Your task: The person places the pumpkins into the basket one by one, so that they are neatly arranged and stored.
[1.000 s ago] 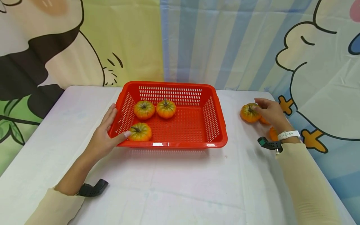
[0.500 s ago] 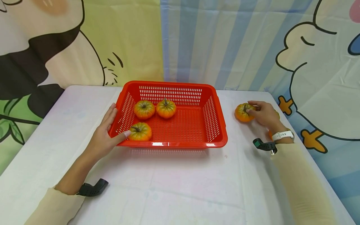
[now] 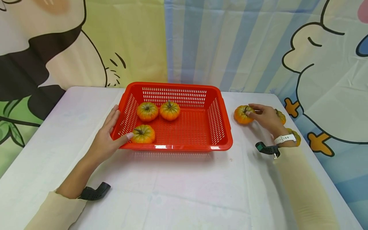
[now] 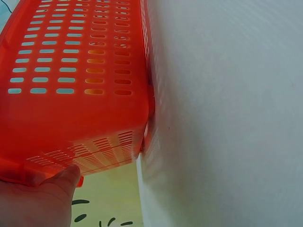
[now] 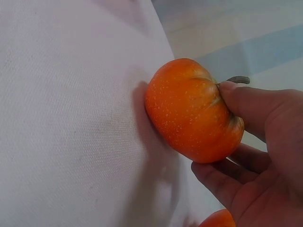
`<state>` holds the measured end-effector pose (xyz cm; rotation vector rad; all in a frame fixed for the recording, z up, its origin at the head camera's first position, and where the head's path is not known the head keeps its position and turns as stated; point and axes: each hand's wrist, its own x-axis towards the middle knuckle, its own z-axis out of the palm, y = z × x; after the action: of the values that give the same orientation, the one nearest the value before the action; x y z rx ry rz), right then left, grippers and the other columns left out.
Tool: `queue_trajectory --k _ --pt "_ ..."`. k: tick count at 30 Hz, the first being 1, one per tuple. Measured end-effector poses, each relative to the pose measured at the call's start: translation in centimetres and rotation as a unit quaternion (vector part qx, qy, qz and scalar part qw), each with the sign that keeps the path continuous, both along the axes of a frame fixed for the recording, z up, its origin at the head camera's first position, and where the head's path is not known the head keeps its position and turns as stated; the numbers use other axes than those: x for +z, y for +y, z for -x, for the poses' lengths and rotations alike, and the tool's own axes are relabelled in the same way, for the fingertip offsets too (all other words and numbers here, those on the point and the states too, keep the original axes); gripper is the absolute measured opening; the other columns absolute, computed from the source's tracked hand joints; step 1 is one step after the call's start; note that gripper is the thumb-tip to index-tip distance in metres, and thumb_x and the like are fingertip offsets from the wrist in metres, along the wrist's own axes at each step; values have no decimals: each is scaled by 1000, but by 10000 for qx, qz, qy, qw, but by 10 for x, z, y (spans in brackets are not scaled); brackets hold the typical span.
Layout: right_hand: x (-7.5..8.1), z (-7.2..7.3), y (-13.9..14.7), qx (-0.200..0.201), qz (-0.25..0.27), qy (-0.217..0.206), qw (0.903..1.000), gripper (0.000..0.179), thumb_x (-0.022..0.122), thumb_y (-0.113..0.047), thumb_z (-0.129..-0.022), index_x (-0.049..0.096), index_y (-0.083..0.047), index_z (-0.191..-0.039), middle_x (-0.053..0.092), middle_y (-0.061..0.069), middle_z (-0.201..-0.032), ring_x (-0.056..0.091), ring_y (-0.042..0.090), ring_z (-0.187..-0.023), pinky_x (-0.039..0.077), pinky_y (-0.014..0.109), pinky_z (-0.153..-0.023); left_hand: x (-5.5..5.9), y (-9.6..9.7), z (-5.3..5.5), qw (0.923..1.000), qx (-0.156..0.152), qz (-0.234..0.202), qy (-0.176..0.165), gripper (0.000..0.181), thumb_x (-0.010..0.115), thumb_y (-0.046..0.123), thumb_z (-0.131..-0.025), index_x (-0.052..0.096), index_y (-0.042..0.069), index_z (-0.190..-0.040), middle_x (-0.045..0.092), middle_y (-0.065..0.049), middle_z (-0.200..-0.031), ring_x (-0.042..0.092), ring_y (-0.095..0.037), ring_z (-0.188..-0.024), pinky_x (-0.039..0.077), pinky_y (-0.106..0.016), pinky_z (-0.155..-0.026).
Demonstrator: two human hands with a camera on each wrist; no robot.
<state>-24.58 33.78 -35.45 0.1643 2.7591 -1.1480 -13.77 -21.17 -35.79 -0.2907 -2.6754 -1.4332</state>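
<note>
A small orange pumpkin (image 3: 242, 115) is held by my right hand (image 3: 267, 118) over the right part of the table. In the right wrist view, the thumb presses beside the stem of this pumpkin (image 5: 189, 113) and the fingertips lie against its lower side. My left hand (image 3: 104, 137) grips the left end of a red plastic basket (image 3: 184, 131), thumb over the rim and fingers along the outer wall. Three pumpkins sit inside: two at the back left (image 3: 147, 111) and one near the front left corner (image 3: 145, 135), close by the thumb.
Two more pumpkins lie at the table's right edge, one (image 3: 280, 117) behind the right hand and one (image 3: 296, 137) partly hidden by the wrist. A white cloth covers the table (image 3: 184, 191). A cartoon-printed curtain (image 3: 195, 41) hangs behind it.
My right hand has moved left with the pumpkin, away from the other two, which now show more. My left hand and the basket have stayed in place.
</note>
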Motion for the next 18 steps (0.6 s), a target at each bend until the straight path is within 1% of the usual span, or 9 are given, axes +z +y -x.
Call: queue_trajectory --k 5,9,12,18 --pt "-3 0 0 34 -43 30 10000 71 62 -50 -91 44 -11 -148 45 18 -144 43 37 -125 38 55 -105 1 0 0 10000 -2 -11 4 90 72 26 -87 16 10 -156 7 5 -163 11 -23 -147 37 -62 -99" --pt "-4 -2 -3 101 -52 173 9998 68 61 -48 -93 45 -9 -146 46 19 -144 44 37 -124 40 53 -104 1 0 0 10000 1 -11 -11 91 72 26 -87 15 10 -156 6 5 -163 11 -23 -147 38 -62 -99" --pt "-4 -3 -4 95 -28 196 9998 67 60 -47 -94 45 -9 -146 45 19 -144 45 37 -125 40 52 -103 2 0 -1 10000 5 -18 -23 91 72 25 -87 15 10 -156 6 5 -163 11 -23 -147 38 -62 -98" --pt "-4 -3 -3 63 147 103 9998 74 58 -55 -92 42 -10 -148 44 18 -146 44 36 -126 40 52 -104 2 0 0 10000 -9 6 -21 91 72 25 -87 15 9 -156 6 5 -163 10 -22 -147 39 -60 -98"
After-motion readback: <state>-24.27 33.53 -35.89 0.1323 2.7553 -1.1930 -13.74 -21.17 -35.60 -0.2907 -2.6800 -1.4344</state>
